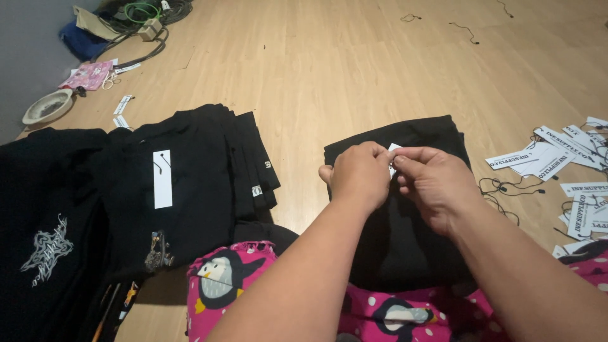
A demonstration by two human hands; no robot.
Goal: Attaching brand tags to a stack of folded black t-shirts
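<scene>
Already tagged shirts (190, 171) stacked at nine o'clock; your left hand (360, 174) and right hand (436, 185) both pinch the tag (394, 149) on the folded shirt (399, 228); loose tags (557, 158) wait at three o'clock.

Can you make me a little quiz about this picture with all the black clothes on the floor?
1. True or false: both hands pinch a small white tag over a folded black garment.
2. Where do the loose white tags lie? A) on the floor at the right B) in the bowl C) on the stack at the left
3. What animal shows on the pink cloth?

Key:
1. True: left hand and right hand meet at the white tag on the folded black garment.
2. A: loose tags.
3. A penguin, on the pink cloth.
</scene>
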